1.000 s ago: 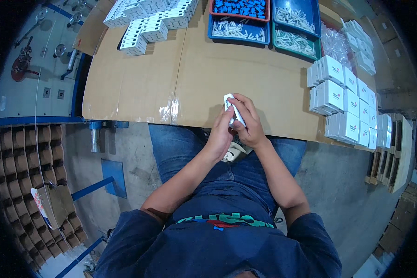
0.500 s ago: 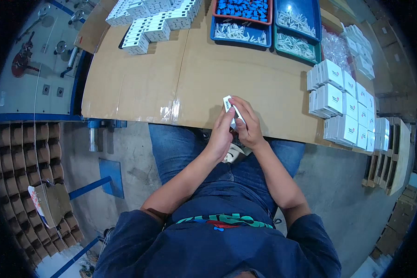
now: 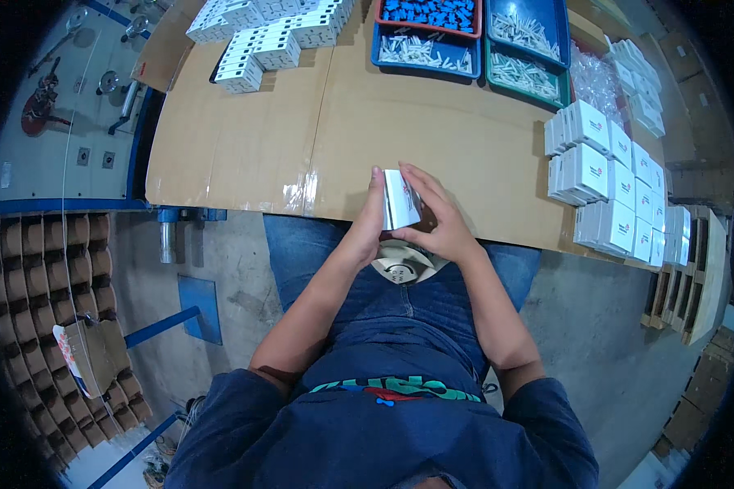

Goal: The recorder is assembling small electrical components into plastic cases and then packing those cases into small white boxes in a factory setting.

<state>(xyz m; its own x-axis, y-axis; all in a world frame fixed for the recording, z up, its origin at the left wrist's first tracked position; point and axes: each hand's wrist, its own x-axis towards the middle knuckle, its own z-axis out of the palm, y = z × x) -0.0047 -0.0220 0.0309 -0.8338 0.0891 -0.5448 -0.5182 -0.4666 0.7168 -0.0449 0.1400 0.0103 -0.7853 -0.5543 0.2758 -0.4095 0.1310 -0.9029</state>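
A small flat white box-like piece [image 3: 400,200] with a dark line along one side is held upright between my hands, near the front edge of the cardboard-covered table. My left hand [image 3: 367,224] presses its left side, fingers fairly straight and thumb alongside. On the other side, my right hand [image 3: 444,222] curls round the piece, fingertips at its far end and thumb at its near end. Part of its right face is hidden by the right fingers.
White square pieces [image 3: 592,169] stand stacked at the table's right edge. Blue parts fill a red tray [image 3: 428,29]; white plugs lie in a blue tray [image 3: 425,71] and a green tray [image 3: 523,92]. White modules [image 3: 273,50] stand in rows at far left. Brown cardboard [image 3: 236,147] covers the table.
The white piece has been turned so that a broader side shows. My left hand has shifted left and flattened against it, and the right hand has opened wider round it.
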